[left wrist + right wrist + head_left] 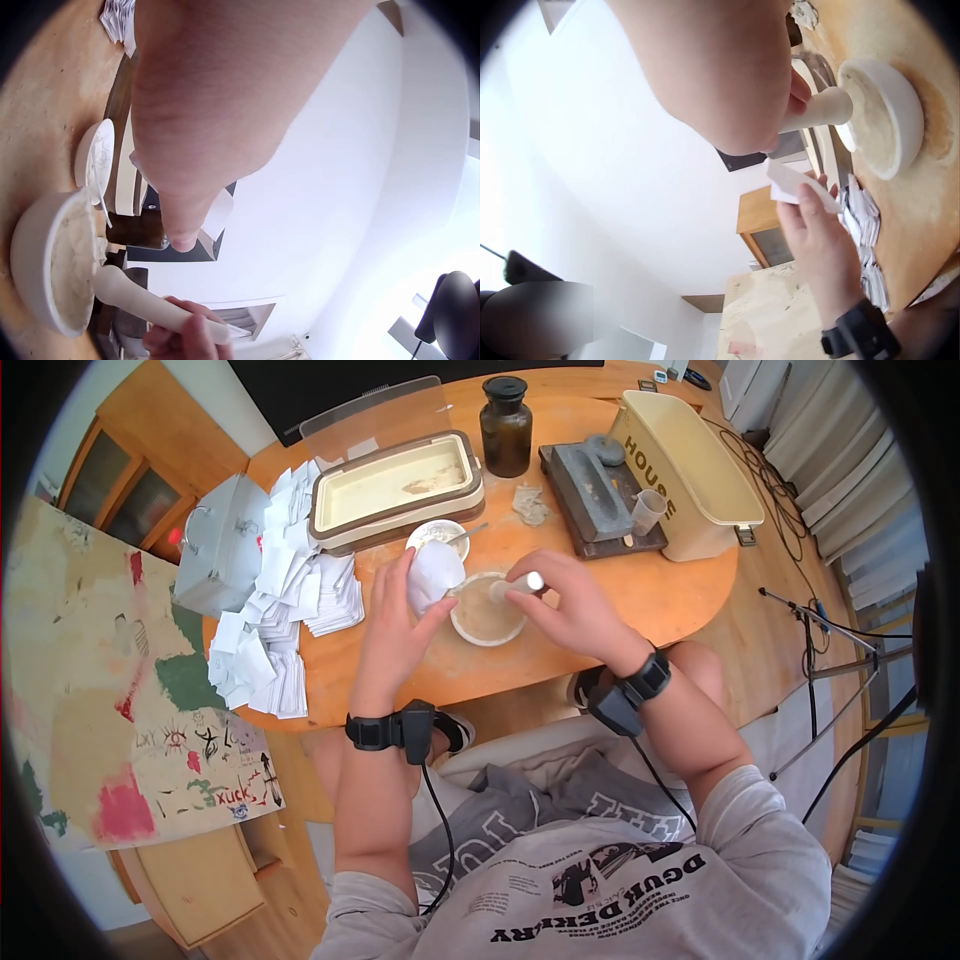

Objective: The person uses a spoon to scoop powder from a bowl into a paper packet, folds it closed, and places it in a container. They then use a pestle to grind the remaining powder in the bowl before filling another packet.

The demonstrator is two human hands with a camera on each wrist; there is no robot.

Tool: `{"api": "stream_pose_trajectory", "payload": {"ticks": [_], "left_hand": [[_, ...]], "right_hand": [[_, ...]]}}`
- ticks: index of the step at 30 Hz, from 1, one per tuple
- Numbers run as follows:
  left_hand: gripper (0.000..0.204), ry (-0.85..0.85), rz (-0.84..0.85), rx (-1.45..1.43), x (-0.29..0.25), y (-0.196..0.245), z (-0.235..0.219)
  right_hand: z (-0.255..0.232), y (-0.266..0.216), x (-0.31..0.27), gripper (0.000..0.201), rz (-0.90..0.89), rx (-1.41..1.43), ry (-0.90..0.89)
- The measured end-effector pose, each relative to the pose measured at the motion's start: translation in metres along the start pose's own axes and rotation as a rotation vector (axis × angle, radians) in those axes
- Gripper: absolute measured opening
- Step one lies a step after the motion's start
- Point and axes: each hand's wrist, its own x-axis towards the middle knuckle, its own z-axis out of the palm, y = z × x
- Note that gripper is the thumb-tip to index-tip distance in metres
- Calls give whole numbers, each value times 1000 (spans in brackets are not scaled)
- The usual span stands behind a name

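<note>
Left hand: this hand (393, 622) pinches a folded sheet of white paper (436, 573) between its thumb and bent fingers.
Paper: held up beside the mortar's left edge, partly in front of the small dish in the head view.
Right hand: the fingers of this hand (577, 605) are closed round the upper part of a smooth white pestle (534, 581).
Pestle: tilted, its rounded head at the mortar's mouth; whether it touches the powder cannot be told.
Mortar: a round white bowl (34, 255) standing on the orange-brown wooden table (650, 595), pale beige powder (482, 618) inside.
Dish: a small white bowl (411, 544) just beyond the paper, a slim spoon (472, 532) leaning over its rim.
Behind: a cream rectangular tray with a brown rim (360, 488) and a dark brown glass jar (507, 438).
Left side: heaped white paper packets (290, 585).
Right side: a grey stone block (588, 492) near a cream bin lettered HOUSE (705, 470).
</note>
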Motion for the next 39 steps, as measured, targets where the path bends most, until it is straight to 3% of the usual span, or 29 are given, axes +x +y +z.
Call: {"api": "stream_pose_trajectory", "payload": {"ticks": [3, 11, 18, 20, 23, 29, 39], "left_hand": [[72, 0, -33, -12, -4, -6, 4], [72, -16, -83, 2, -4, -15, 10], [70, 14, -17, 2, -4, -13, 8], [70, 11, -11, 14, -3, -14, 7], [71, 4, -32, 1, -4, -13, 7], [72, 4, -63, -25, -5, -15, 7], [70, -4, -45, -19, -3, -13, 5]], "right_hand": [[-4, -2, -6, 17, 9, 48, 50], [-2, -1, -7, 17, 6, 7, -84], [1, -2, -8, 16, 48, 29, -90], [6, -8, -7, 17, -18, 65, -20], [14, -3, -5, 18, -4, 60, -101], [24, -7, 1, 20, 15, 75, 25], [32, -3, 4, 20, 23, 99, 30]]}}
